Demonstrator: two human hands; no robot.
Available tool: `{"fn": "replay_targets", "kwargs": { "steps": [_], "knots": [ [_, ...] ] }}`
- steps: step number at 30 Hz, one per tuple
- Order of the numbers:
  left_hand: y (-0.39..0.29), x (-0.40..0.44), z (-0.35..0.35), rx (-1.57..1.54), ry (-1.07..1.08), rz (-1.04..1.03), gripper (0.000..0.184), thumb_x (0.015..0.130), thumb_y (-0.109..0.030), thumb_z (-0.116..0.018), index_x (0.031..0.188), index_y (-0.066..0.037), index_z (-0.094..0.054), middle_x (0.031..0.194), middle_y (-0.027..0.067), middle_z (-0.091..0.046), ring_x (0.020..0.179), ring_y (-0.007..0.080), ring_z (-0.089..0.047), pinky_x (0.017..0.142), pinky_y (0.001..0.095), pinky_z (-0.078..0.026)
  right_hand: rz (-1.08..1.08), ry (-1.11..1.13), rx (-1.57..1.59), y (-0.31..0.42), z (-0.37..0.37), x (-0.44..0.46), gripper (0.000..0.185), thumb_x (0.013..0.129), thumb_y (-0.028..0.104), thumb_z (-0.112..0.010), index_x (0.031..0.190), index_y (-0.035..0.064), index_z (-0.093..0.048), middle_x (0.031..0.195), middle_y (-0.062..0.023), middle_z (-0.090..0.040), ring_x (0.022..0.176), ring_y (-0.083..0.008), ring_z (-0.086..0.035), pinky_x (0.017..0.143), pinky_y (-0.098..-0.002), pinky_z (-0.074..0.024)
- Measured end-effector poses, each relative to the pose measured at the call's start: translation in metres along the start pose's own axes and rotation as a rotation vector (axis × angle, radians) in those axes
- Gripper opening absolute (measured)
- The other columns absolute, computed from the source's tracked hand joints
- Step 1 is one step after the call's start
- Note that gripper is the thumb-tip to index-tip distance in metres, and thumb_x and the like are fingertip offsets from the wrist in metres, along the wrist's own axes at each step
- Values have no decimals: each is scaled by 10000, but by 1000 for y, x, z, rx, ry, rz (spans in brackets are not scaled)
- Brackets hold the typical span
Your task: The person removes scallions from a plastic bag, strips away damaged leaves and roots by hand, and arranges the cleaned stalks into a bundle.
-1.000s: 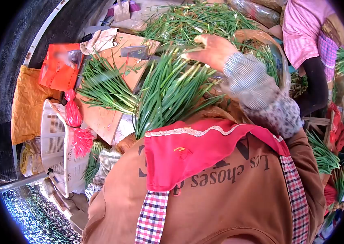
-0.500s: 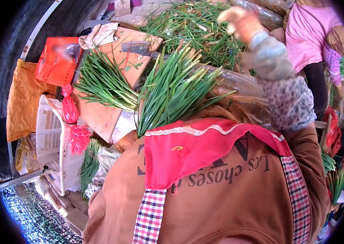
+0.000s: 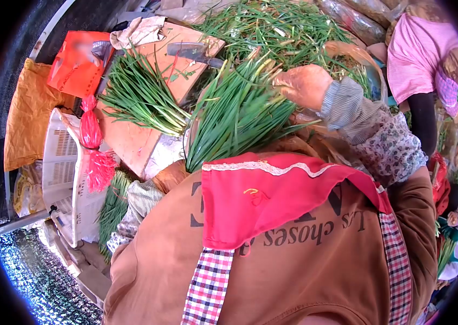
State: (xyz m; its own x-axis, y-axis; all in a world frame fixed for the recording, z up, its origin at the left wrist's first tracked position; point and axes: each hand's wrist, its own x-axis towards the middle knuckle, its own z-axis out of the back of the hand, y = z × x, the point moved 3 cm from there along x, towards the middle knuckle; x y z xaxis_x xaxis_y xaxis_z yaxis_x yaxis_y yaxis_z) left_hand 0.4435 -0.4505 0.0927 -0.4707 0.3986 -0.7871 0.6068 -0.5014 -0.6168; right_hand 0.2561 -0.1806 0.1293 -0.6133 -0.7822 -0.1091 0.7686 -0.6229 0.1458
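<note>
A large bunch of long green stalks (image 3: 240,111) lies slanted in front of my chest. My left hand (image 3: 170,176), gloved in orange-brown, is at its lower left end; its fingers are hidden by the stalks and my clothing. At the bunch's upper right, my right hand (image 3: 304,85) touches the pale stalk ends, its fingers closed around some of them. A second bunch (image 3: 143,95) rests on the wooden board (image 3: 131,142), left of the first. Near the board's top lies a cleaver (image 3: 188,51).
Loose green trimmings (image 3: 272,27) are heaped beyond the bunches. Red ties (image 3: 91,130) hang over a white plastic basket (image 3: 61,168) at the left, near an orange-red bag (image 3: 77,65). A co-worker in a pink top (image 3: 418,57) is at the upper right.
My right hand swung out over the heap to the upper right, fingers apart, and has come back down to the pale ends of the bunch. More of my left hand shows.
</note>
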Motion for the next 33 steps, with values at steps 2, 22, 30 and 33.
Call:
{"fn": "replay_targets", "kwargs": {
  "steps": [2, 22, 30, 33],
  "knots": [
    [0, 0, 0, -2, 1, -4, 518, 709, -144, -688, 1160, -3, -477, 952, 85, -581, 795, 169, -553, 699, 288, -474, 48, 11, 37, 0, 2, -2, 274, 776, 212, -512, 1037, 158, -575, 926, -91, -619, 846, -296, -596, 712, -387, -496],
    [3, -4, 11, -13, 40, -27, 508, 702, -165, -703, 1135, 3, -497, 923, 83, -590, 783, 162, -555, 689, 284, -474, 324, -271, -100, 53, -3, 14, 298, 749, 229, -588, 1000, 72, -551, 987, -72, -567, 918, -224, -553, 808, -383, -434],
    [8, -3, 3, -28, -11, -31, 505, 700, -173, -709, 1126, 5, -505, 912, 82, -593, 779, 158, -556, 686, 282, -473, 14, -533, -304, -94, 55, 23, 218, 729, 22, -485, 916, 94, -572, 847, -97, -601, 809, -261, -587, 696, -368, -485],
    [10, 0, -1, -38, -27, -32, 503, 699, -176, -711, 1122, 6, -508, 907, 82, -595, 777, 157, -556, 684, 282, -473, -373, -634, -684, -140, 115, 36, 257, 771, 156, -523, 1019, 113, -576, 996, -155, -576, 743, -320, -598, 671, -377, -497]
  ]
}}
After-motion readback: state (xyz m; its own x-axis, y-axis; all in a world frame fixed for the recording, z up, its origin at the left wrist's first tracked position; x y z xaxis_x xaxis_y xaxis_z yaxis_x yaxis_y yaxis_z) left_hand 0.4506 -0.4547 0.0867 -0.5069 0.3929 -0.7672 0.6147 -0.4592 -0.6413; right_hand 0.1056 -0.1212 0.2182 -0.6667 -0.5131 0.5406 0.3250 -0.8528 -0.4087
